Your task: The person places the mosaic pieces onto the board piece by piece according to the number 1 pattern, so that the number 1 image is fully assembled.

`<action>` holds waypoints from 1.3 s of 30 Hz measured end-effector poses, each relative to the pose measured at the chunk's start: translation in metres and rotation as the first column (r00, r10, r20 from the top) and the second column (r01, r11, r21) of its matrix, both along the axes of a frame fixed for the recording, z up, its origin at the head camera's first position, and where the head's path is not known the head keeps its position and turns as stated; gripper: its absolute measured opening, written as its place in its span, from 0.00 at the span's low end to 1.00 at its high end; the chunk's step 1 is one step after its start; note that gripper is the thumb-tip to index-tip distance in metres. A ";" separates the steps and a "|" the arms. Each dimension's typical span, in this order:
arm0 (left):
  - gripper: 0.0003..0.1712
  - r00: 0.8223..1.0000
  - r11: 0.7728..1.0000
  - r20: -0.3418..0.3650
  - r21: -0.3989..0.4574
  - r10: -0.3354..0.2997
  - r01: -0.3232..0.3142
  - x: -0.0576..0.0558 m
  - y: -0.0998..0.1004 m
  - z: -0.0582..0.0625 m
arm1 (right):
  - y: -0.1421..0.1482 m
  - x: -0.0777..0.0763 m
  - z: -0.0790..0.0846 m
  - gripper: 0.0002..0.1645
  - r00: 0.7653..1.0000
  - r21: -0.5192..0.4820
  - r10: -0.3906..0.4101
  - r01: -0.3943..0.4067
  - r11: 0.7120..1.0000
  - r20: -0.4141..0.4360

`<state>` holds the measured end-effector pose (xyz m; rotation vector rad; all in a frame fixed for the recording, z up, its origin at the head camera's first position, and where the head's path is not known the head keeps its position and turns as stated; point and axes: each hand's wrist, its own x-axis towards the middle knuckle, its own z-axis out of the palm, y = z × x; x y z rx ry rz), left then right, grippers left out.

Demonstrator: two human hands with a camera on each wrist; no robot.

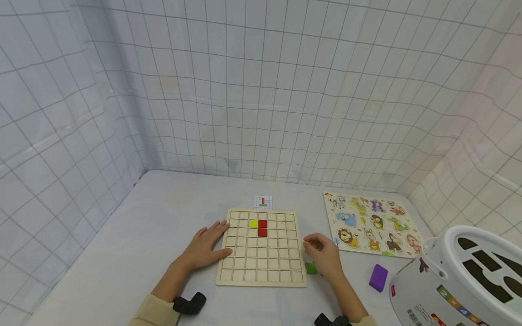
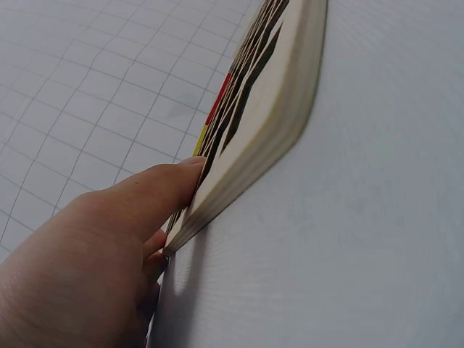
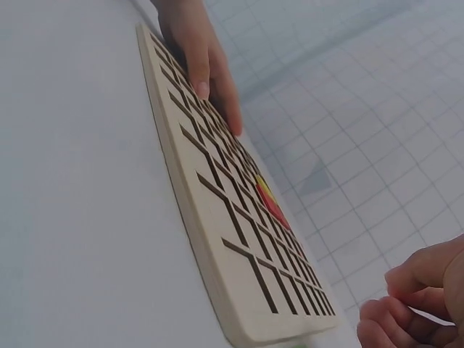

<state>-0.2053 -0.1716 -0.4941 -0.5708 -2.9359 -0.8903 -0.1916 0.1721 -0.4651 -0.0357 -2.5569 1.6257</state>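
Observation:
A wooden grid board (image 1: 261,284) lies flat on the white surface. Two red squares (image 1: 263,228) sit one above the other in its cells, with a yellow piece (image 1: 253,223) left of the upper one. My left hand (image 1: 205,246) rests at the board's left edge, fingers extended; its thumb (image 2: 163,181) touches the top. Off the right edge hovers my right hand (image 1: 324,256), thumb and index fingertips together, the other fingers curled (image 3: 395,322). I see nothing between them. Green pieces (image 1: 311,268) lie by the board's right edge, near that hand.
Behind the board lies a small pattern card (image 1: 263,202) with a coloured figure on a grid. An animal puzzle board (image 1: 369,224) is at the back right. A purple block (image 1: 378,277) lies beside a white lidded bucket (image 1: 428,290). Grid-patterned cloth walls (image 1: 261,113) enclose the area.

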 end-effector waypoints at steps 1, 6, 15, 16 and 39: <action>0.46 1.000 1.000 0.000 0.000 0.000 0.000 0.000 0.000 0.000 | 0.003 0.001 0.000 0.04 1.000 -0.002 -0.004 0.004 1.000 0.003; 0.46 1.000 1.000 -0.002 -0.001 0.000 0.000 0.000 0.001 0.001 | 0.015 0.009 0.001 0.04 1.000 0.020 -0.009 0.009 1.000 0.004; 0.46 1.000 1.000 -0.002 0.001 -0.007 0.007 0.001 0.000 0.000 | 0.037 0.018 -0.001 0.07 0.998 0.043 -0.037 0.035 0.998 0.056; 0.46 1.000 1.000 -0.003 0.000 -0.006 0.006 0.000 0.000 0.000 | 0.040 0.019 0.000 0.07 0.997 0.041 -0.039 0.036 0.998 0.070; 0.47 1.000 1.000 -0.012 -0.005 -0.001 0.001 0.000 0.000 0.000 | 0.075 0.032 -0.008 0.14 0.982 0.199 0.080 -0.114 0.973 0.169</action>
